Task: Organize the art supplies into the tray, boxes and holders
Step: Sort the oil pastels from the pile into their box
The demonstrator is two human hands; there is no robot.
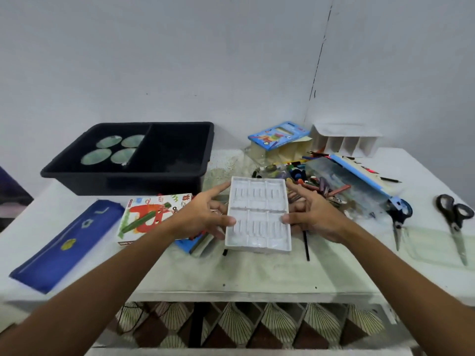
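- Head view: a person holds a white moulded insert tray (257,214) between both hands just above a white table (257,273), at the centre of the frame.
- The left hand (203,217) grips the tray's left edge, thumb on the rim and forefinger stretched along the side; the right hand (312,214) clasps the right edge likewise.
- A heap of loose crayons and pencils (316,181) lies at two o'clock from the tray, just beside it.
- A black divided bin (180,173) sits at ten o'clock; a white slotted holder (344,142) stands at one o'clock.
- Two scissors (455,222) lie at three o'clock, well apart.
- Risk: the thin tray looks flexible; set down askew on the boxes (151,217) at its left, it could tip and spill whatever is loaded.
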